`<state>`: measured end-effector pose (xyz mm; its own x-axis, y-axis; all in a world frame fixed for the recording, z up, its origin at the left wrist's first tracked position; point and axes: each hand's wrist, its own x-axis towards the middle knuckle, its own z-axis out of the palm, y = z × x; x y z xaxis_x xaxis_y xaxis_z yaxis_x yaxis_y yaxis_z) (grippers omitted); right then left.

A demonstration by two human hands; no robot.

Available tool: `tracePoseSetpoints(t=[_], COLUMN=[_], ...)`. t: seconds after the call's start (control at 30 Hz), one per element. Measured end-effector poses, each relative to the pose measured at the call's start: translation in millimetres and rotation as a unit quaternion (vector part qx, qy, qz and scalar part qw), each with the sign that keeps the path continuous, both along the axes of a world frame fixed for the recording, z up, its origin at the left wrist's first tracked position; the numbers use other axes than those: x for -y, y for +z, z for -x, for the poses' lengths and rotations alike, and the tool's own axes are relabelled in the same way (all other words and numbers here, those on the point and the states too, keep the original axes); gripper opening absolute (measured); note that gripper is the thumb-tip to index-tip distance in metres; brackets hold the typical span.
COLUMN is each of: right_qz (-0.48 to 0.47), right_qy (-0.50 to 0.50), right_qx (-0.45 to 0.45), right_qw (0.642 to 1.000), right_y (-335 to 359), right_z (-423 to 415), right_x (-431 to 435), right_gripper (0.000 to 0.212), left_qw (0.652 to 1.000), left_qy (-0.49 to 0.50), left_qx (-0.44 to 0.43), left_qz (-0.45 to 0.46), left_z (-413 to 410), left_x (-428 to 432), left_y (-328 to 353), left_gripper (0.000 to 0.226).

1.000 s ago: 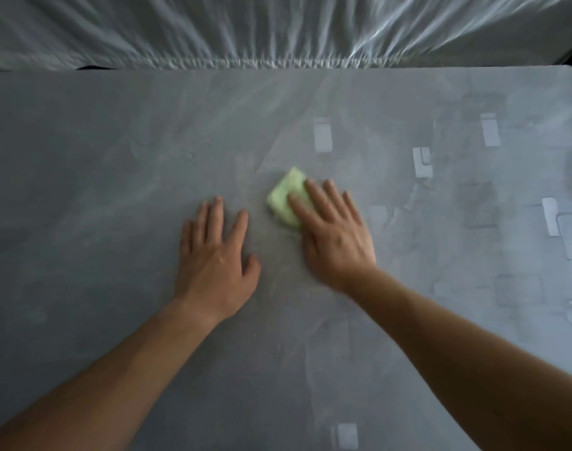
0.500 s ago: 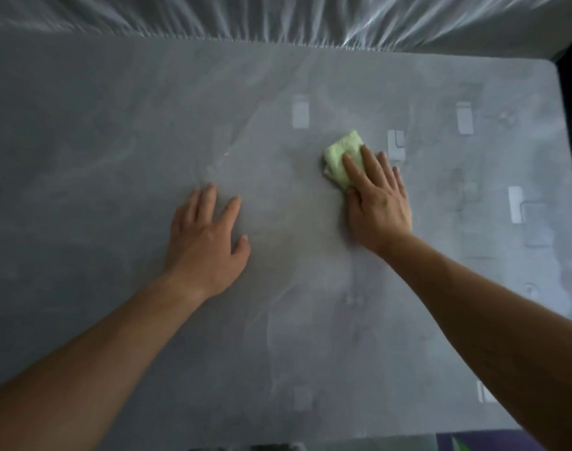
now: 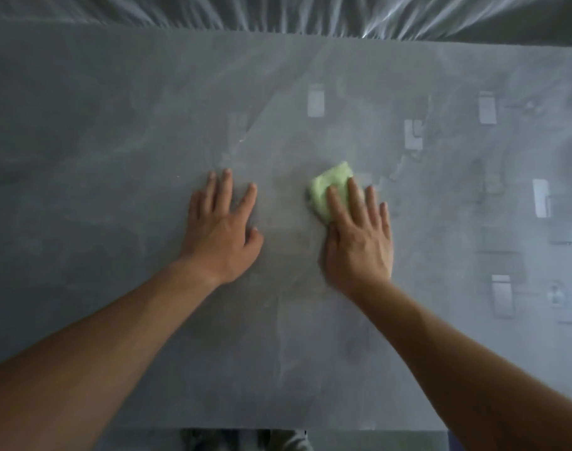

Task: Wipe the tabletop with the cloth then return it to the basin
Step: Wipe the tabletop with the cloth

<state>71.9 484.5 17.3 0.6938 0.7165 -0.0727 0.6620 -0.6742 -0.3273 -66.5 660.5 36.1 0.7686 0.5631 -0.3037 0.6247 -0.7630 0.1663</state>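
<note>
Several R fingers (image 3: 355, 203) flat on cloth (image 3: 331, 184)

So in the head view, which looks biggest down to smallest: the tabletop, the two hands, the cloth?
1. tabletop, by far.
2. left hand and right hand: about alike, not ranked.
3. cloth, partly hidden under the right hand's fingers, so its full size is unsure.

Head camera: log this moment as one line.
stage: wiping | right hand: pressing cloth | left hand: flat on tabletop | basin: not in view
</note>
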Motion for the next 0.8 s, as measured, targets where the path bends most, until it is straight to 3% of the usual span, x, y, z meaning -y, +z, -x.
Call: tracePoseSetpoints(t=[0.07,0.13,0.23,0.37,0.43,0.53,0.6,0.8], right_qz=[-0.009,-0.006,0.004,0.018,0.013,0.015,0.027,0.022], right_qy=[0.128,0.189,0.082,-0.067,-0.035,0.096,0.145,-0.065], right_qx=[0.007,0.009,0.016,-0.008,-0.003,0.01,0.006,-0.016], right_qw=[0.992,0.982,0.996,0.998,0.999,0.995,0.989,0.998], right_y=[-2.5,-3.7,-2.6,-4.0,-4.4,-1.8,0.4,4.1], right_z=[36.9,39.4,9.8,2.5,34.3,86.9,83.8,58.1], right_x=[13.9,18.0,-16.8,-72.5,-67.7,-26.5,-12.0,-47.9], right_gripper=[0.066,0.064,0.06,0.062,0.062,0.061,0.059,0.059], left_qw=[1.0,0.998,0.993,0.998,0.999,0.999,0.998,0.998], left_qy=[0.002,-0.004,-0.002,0.017,0.021,0.01,0.004,-0.024], left_qx=[0.012,0.042,0.088,0.055,0.051,0.052,0.059,0.055], left_qz=[0.015,0.042,0.074,0.013,0.002,0.003,0.006,0.012], left_z=[1.2,6.2,25.7,65.8,81.6,97.5,104.7,119.4], left_x=[-2.6,-8.6,-15.1,-15.4,-15.1,-11.6,-6.3,-1.0], left_y=[1.2,2.7,3.1,0.1,-0.4,0.1,1.4,-0.6], left_gripper=[0.075,0.075,0.073,0.073,0.071,0.067,0.064,0.066])
